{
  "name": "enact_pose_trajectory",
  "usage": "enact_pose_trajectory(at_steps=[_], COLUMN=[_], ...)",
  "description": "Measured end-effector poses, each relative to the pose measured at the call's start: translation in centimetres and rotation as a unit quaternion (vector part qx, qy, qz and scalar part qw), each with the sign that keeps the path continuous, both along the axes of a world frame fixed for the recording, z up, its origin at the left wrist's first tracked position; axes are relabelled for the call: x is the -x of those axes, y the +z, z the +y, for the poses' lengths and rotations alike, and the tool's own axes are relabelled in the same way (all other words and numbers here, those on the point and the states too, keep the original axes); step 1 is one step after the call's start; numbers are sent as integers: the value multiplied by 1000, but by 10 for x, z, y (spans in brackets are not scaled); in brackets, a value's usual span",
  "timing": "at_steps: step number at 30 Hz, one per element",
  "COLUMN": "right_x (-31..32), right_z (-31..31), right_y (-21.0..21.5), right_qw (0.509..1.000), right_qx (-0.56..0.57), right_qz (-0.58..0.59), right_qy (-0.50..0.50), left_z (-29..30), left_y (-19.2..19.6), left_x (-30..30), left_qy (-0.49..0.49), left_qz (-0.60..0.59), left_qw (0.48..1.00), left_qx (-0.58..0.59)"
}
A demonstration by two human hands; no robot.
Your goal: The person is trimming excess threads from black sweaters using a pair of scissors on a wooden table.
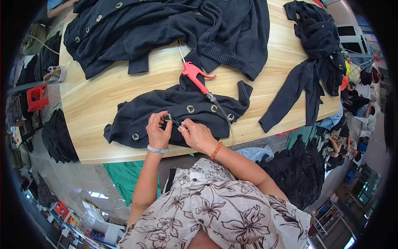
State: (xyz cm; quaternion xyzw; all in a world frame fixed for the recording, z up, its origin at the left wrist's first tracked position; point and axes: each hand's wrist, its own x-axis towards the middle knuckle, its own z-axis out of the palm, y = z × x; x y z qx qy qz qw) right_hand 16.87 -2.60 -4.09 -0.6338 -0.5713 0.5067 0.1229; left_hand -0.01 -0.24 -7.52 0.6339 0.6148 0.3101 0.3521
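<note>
A dark navy knit cardigan (166, 99) with large mottled buttons lies bunched at the table's near edge. At its button band, my left hand (158, 130) is closed in a pinch on a button (167, 117). Close beside it on the right, my right hand (199, 136) has its fingers pressed round a small dark item with a shiny metal bit (181, 124); its kind is too small to make out. A red air blow gun (194, 75) with a thin metal nozzle and a hose lies just beyond, partly across the cardigan, touched by neither hand.
More dark knit cardigans (166, 31) spread over the far side of the wooden table (95, 97). Another dark garment (317, 45) lies at the right. Dark garments are heaped (296, 170) below the right edge; a red stool (37, 98) stands left. People sit far right.
</note>
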Motion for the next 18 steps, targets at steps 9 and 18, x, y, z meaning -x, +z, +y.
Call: enact_pose_trajectory(at_steps=[9, 18], right_x=[9, -18], right_z=[9, 2], right_y=[-3, -2], right_qw=[1000, 991], right_qx=[5, -39], right_qz=[11, 71], right_qy=[-20, -105], left_z=[-2, 2], left_y=[-2, -8], left_x=[1, -11], left_qy=[30, 8], left_qz=[-54, -40], left_qw=[998, 999], left_qx=[17, 30])
